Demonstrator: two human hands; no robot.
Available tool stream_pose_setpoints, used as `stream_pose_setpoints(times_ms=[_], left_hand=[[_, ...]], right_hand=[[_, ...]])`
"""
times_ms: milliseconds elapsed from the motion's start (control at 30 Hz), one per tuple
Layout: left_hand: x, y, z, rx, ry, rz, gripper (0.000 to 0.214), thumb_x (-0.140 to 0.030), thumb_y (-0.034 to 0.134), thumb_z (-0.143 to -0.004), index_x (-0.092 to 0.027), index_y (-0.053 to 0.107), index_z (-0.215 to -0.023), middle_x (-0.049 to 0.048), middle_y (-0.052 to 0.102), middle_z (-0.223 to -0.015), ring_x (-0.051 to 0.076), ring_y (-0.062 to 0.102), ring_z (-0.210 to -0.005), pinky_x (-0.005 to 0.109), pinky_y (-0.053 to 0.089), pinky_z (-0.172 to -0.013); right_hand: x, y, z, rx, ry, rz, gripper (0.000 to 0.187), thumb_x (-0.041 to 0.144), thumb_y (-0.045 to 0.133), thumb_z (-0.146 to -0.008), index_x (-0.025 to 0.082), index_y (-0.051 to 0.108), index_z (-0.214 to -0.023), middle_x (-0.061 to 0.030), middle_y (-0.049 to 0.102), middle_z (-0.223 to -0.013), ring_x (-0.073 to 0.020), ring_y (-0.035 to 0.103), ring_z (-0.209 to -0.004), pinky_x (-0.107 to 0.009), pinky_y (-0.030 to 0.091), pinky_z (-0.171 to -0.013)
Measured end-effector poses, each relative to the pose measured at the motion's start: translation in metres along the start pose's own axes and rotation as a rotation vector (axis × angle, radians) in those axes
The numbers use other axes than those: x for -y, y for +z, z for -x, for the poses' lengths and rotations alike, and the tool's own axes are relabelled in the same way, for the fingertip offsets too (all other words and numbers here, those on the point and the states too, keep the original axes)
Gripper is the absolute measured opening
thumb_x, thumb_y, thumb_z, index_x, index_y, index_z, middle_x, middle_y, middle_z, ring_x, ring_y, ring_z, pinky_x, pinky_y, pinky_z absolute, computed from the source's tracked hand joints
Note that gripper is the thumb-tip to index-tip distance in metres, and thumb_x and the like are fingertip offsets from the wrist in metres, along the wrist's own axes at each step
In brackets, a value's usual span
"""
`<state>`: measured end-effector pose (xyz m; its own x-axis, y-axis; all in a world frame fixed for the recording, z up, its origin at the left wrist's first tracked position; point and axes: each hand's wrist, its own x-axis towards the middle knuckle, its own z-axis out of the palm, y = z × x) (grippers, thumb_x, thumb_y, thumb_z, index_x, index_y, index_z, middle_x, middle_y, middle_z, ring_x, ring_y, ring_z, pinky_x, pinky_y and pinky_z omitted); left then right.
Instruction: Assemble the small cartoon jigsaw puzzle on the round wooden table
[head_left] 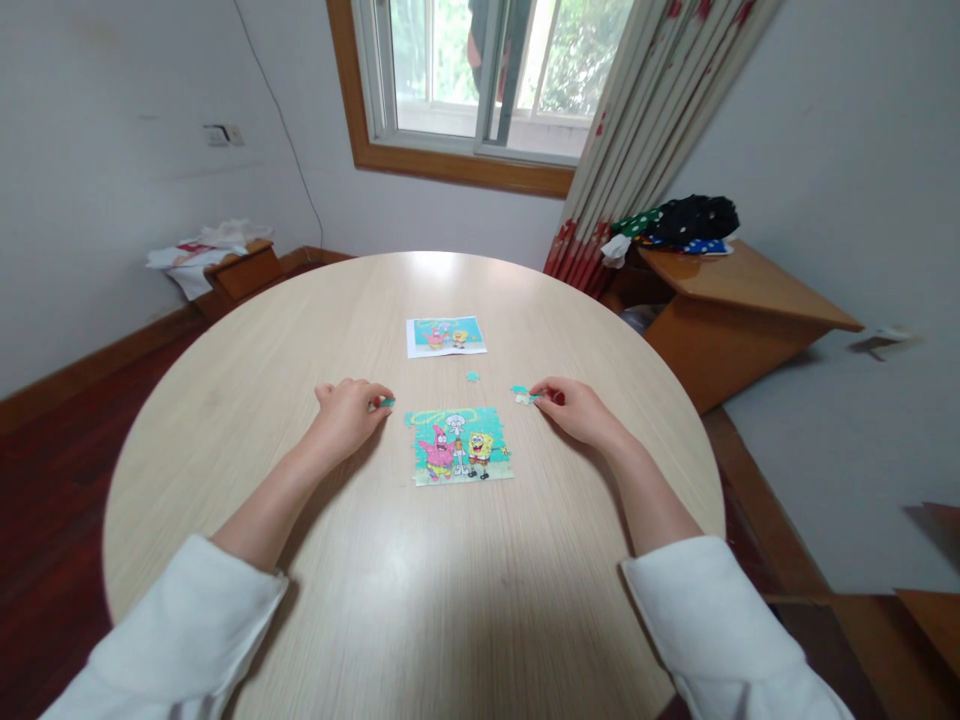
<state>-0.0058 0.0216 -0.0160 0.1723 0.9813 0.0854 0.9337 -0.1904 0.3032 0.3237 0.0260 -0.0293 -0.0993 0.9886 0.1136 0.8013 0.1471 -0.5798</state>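
A mostly assembled jigsaw puzzle with cartoon figures lies flat on the round table, its left edge uneven. My left hand is just off its upper left corner, thumb and fingers pinched on a small teal puzzle piece. To the upper right of the puzzle, my right hand pinches at the edge of a little group of puzzle pieces; which one it grips is hard to make out. One loose teal piece rests above the puzzle, apart from both hands.
Beyond the puzzle lies a paper sheet printed with the same picture. A wooden cabinet with a pile of cloth stands past the table's right edge. A curtain hangs by the window, and a wooden stool stands at left.
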Motion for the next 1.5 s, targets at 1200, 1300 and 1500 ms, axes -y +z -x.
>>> stream_pose_setpoints(times_ms=[1200, 1300, 1500], left_hand=[[-0.0021, -0.0057, 0.0027, -0.036, -0.014, 0.13, 0.022, -0.03, 0.053, -0.081, -0.019, 0.067, -0.094, 0.0052, 0.072, -0.08, 0.024, 0.062, -0.084, 0.042, 0.028, -0.087], [-0.0014, -0.0056, 0.0021, -0.035, -0.026, 0.143, 0.022, -0.031, 0.056, -0.079, -0.019, 0.068, -0.093, 0.0052, 0.072, -0.08, 0.024, 0.063, -0.084, 0.041, 0.028, -0.087], [-0.0007, -0.0057, 0.0025, -0.024, -0.013, 0.163, 0.019, -0.033, 0.061, -0.076, -0.018, 0.065, -0.086, 0.0047, 0.071, -0.081, 0.023, 0.063, -0.083, 0.041, 0.028, -0.087]], right_hand=[[-0.0006, 0.0008, -0.0015, 0.005, 0.012, -0.008, 0.019, 0.026, 0.053, -0.08, 0.018, 0.069, -0.087, -0.0018, 0.063, -0.071, -0.0138, 0.053, -0.064, -0.024, 0.037, -0.061], [0.0002, 0.0004, -0.0012, 0.007, 0.016, -0.02, 0.019, 0.026, 0.053, -0.08, 0.018, 0.068, -0.087, -0.0016, 0.062, -0.071, -0.0137, 0.053, -0.064, -0.024, 0.037, -0.061], [0.0006, -0.0002, -0.0008, 0.009, 0.029, -0.019, 0.02, 0.026, 0.052, -0.079, 0.018, 0.069, -0.087, -0.001, 0.061, -0.07, -0.0137, 0.053, -0.064, -0.025, 0.037, -0.061]])
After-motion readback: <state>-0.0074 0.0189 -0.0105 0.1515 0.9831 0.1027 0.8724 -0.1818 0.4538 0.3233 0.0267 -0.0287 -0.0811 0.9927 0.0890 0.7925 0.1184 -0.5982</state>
